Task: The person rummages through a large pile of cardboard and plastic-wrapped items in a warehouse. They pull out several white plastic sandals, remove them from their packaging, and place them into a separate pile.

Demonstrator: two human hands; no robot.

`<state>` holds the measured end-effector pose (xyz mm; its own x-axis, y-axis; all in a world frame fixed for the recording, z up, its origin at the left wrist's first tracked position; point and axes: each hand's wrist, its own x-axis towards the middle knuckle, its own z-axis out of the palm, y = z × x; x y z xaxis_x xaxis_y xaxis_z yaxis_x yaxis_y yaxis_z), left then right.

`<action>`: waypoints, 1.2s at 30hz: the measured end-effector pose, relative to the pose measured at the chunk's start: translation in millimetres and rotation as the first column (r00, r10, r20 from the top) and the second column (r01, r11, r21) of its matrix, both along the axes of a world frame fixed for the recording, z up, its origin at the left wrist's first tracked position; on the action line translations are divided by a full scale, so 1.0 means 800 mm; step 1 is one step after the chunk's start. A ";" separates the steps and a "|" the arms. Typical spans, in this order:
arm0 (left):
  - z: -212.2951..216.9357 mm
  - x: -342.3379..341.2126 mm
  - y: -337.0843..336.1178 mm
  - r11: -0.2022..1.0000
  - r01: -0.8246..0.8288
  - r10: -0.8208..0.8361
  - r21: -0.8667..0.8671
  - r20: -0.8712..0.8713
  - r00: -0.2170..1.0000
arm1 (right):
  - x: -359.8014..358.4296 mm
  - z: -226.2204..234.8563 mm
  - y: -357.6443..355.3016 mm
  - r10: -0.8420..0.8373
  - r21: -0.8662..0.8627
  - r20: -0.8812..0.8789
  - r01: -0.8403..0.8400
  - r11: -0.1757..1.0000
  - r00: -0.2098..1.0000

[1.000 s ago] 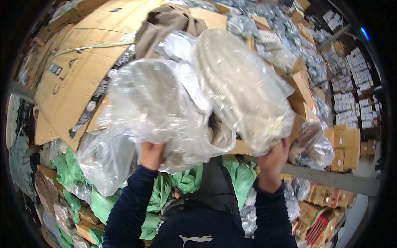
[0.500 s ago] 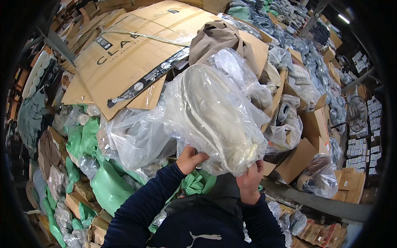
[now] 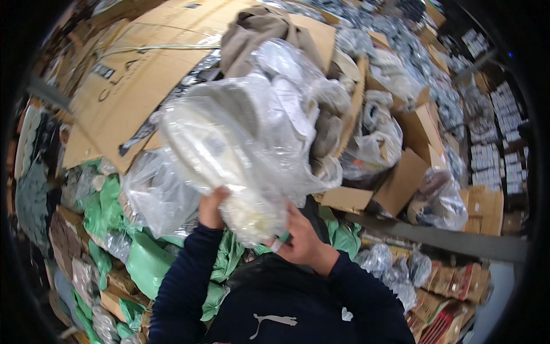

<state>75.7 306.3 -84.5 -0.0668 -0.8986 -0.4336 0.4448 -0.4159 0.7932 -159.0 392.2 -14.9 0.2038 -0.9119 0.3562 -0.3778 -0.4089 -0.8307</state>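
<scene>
A clear plastic bag (image 3: 215,146) with pale cream contents is up in front of me. Its wide end points away, and its bunched end is between my hands. My left hand (image 3: 212,209) grips the bag's left side near the bunched end, its fingers partly hidden by blur and plastic. On the other side, my right hand (image 3: 303,239) has its fingers closed against the bunched plastic, with something small and white by them. Exactly what lies inside the bag cannot be made out. Just behind it, another clear bag (image 3: 289,112) holds white things, possibly shoes.
A large flattened cardboard sheet (image 3: 137,69) lies behind on the left, with brown cloth (image 3: 260,34) beside it. Green plastic bags (image 3: 148,258) fill the left. At right are an open carton (image 3: 401,183), a grey metal beam (image 3: 435,235) and stacked white boxes (image 3: 487,166).
The held bag and both hands have shifted left in view, and the whole scene has turned. My right hand now shows more of its back, and more of the white things behind shows.
</scene>
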 end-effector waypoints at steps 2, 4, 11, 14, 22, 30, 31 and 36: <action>-0.009 0.016 -0.014 0.999 -0.018 0.015 -0.030 -0.099 0.995 | -0.022 -0.010 -0.014 0.097 0.110 -0.059 -0.090 0.990 0.993; -0.017 0.033 -0.033 0.998 -0.011 -0.008 -0.057 -0.312 0.950 | -0.056 -0.021 -0.033 -0.131 0.093 -0.074 0.137 0.986 0.989; -0.050 0.086 -0.081 0.943 -0.324 0.326 0.071 -0.018 0.945 | -0.135 -0.037 -0.095 -0.463 0.301 0.279 0.382 0.874 0.841; -0.054 0.132 -0.100 0.922 -0.387 0.384 -0.017 0.170 0.908 | -0.158 -0.046 -0.102 -0.461 0.254 0.159 0.415 0.874 0.873; -0.004 0.241 -0.162 0.997 0.080 -0.079 0.020 0.502 0.861 | -0.300 -0.073 -0.180 -0.766 0.264 0.036 0.733 0.627 0.642; -0.036 0.220 -0.180 0.928 0.009 -0.124 0.372 0.286 0.950 | -0.306 -0.272 -0.344 -0.325 0.300 -0.740 0.722 0.624 0.589; -0.040 0.232 -0.179 0.920 -0.005 -0.113 0.392 0.276 0.954 | -0.303 -0.299 -0.355 -0.351 0.285 -0.763 0.769 0.572 0.543; -0.026 0.300 -0.201 0.839 -0.124 -0.198 0.529 0.509 0.838 | -0.289 -0.384 -0.368 -0.335 0.439 -0.771 0.832 0.339 0.542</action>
